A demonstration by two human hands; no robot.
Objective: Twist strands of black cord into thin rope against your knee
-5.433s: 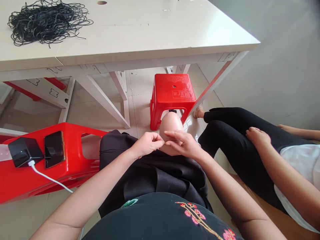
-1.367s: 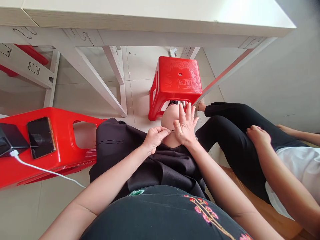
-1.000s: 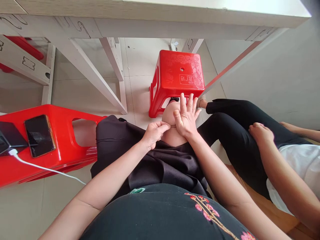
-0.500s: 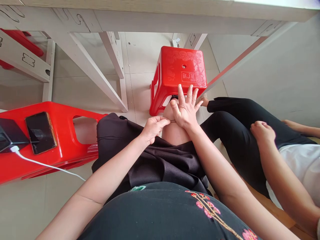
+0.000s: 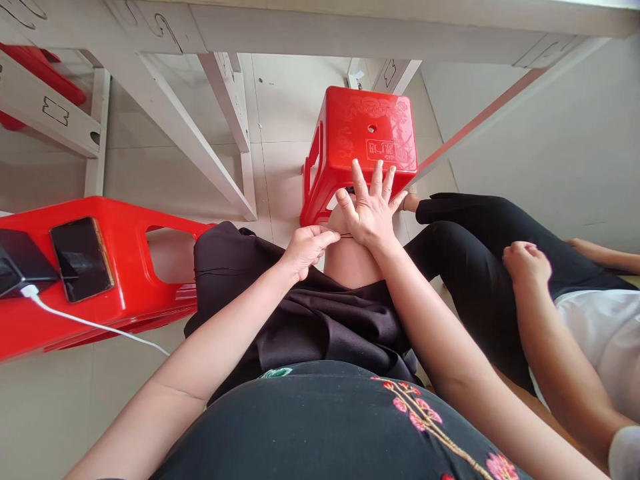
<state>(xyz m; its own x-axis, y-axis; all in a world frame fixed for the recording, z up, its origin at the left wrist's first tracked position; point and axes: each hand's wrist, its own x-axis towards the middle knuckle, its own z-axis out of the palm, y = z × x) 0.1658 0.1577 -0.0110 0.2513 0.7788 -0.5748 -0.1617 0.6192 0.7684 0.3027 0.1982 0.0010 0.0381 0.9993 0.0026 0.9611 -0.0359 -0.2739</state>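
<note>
My left hand [image 5: 306,248] is pinched shut on one end of a thin black thread [image 5: 346,235] that lies across my bare knee [image 5: 351,260]. My right hand [image 5: 371,211] lies flat on the knee with its fingers spread apart and pointing away from me, its palm pressing on the thread. Both hands meet over the knee, just above my black skirt [image 5: 310,313].
A small red stool [image 5: 373,133] stands on the floor beyond my knee. A long red stool [image 5: 125,280] at left carries a phone [image 5: 81,258], a black charger block [image 5: 20,261] and a white cable [image 5: 95,325]. Another seated person's hand [image 5: 527,263] rests on black trousers at right. A white table frame [image 5: 200,160] spans the top.
My right hand went from a pinch to flat and spread, then slid forward along the knee towards the stool. The left hand kept its pinch. The view tilted down.
</note>
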